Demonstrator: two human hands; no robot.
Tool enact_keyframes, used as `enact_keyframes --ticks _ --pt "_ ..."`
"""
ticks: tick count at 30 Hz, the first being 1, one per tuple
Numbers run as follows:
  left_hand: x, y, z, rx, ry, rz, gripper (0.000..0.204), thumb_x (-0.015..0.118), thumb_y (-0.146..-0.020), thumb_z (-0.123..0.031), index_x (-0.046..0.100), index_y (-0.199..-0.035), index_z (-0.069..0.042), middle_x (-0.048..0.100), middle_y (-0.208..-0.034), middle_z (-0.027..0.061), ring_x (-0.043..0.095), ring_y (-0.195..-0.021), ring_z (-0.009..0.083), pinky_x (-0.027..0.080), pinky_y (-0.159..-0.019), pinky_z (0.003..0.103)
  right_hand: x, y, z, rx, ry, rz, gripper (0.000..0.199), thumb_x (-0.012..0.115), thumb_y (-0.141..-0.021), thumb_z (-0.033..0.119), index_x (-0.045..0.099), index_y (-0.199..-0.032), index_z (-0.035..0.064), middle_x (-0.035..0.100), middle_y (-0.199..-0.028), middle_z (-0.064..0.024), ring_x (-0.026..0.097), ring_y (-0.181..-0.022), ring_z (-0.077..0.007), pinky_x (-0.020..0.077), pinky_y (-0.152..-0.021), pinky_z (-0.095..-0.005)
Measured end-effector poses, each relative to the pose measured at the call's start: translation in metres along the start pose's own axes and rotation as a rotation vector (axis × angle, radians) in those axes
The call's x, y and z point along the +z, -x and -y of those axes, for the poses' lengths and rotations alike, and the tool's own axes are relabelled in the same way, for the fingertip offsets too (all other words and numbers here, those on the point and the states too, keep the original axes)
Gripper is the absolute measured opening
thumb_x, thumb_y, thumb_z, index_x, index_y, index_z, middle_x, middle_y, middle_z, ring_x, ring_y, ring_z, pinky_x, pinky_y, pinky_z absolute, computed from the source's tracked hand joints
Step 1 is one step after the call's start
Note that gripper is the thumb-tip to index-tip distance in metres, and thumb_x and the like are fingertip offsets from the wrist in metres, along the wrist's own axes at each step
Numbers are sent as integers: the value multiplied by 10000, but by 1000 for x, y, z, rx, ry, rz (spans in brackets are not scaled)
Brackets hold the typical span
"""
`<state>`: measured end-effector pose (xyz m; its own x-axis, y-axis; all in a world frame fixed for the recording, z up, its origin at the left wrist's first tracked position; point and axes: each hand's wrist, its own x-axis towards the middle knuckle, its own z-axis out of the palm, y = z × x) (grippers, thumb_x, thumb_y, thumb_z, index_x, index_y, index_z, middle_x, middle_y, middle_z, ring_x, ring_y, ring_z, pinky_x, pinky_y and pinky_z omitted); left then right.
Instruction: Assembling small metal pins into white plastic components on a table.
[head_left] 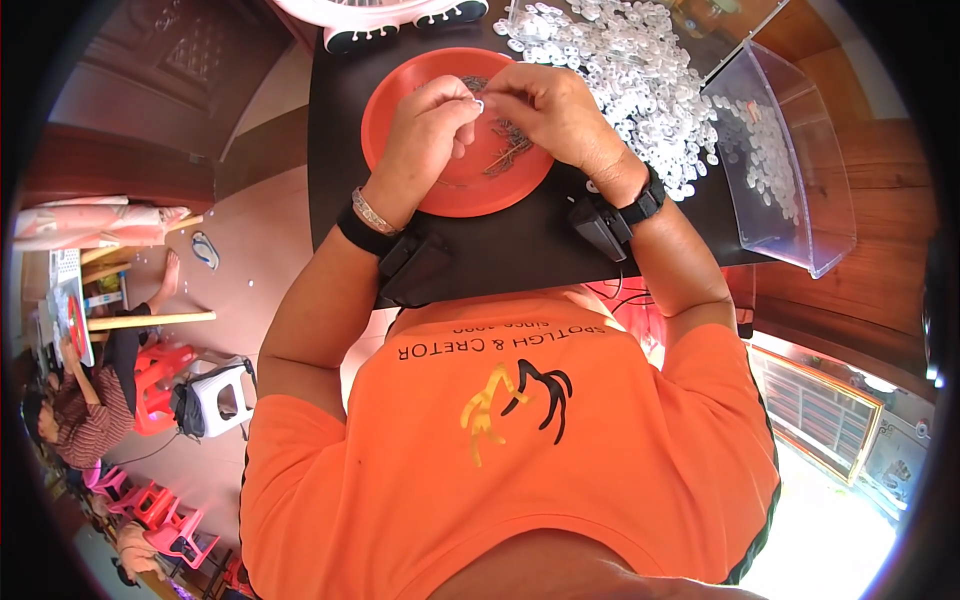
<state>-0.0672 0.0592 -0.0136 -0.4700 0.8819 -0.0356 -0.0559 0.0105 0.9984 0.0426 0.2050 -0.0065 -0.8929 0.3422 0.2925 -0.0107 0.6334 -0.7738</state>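
Both hands meet over an orange round plate (pixel 400 90) on a black table (pixel 500 250). My left hand (pixel 425 135) pinches a small clear ring (pixel 479 104) between thumb and fingers. My right hand (pixel 550 110) touches the same ring from the right with its fingertips. A small heap of thin dark metal pieces (pixel 510 150) lies on the plate under the hands. A large pile of clear plastic rings (pixel 640 70) lies on the table just right of the plate. Each wrist wears a black strap with a small black box.
A clear plastic bin (pixel 790 190) holding several clear rings stands at the table's right end. A white and black object (pixel 400 25) sits at the far edge. At left, other people sit among red and pink stools (pixel 160 380).
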Motion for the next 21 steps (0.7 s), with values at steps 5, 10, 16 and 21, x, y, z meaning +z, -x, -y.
enact_keyframes --ticks 5,10,16,21 --pt "-5 -1 2 45 48 -28 152 468 -861 -175 502 -746 -82 515 -657 -10 456 -562 66 353 -517 203 2 6 5 -205 622 215 144 623 -758 180 648 -867 89 605 -830 -76 605 -846 -267 503 -699 -382" --pt "-3 2 -2 54 26 6 155 465 -860 -176 502 -743 -82 515 -659 -9 459 -567 68 358 -521 206 11 5 -2 -245 742 186 113 601 -759 151 614 -844 79 591 -825 -69 605 -850 -272 514 -698 -366" --pt "-3 0 -1 51 10 19 138 506 -840 -148 519 -737 -57 510 -642 -7 460 -565 62 372 -506 210 9 2 -2 -340 605 38 103 562 -765 131 606 -827 62 619 -805 -86 620 -792 -271 516 -667 -372" --pt "-6 -3 1 72 -2 16 126 537 -826 -119 536 -735 -32 504 -622 -4 459 -558 60 377 -488 220 0 0 9 -25 176 45 162 609 -808 124 606 -942 33 642 -777 -88 617 -685 -191 485 -635 -288"
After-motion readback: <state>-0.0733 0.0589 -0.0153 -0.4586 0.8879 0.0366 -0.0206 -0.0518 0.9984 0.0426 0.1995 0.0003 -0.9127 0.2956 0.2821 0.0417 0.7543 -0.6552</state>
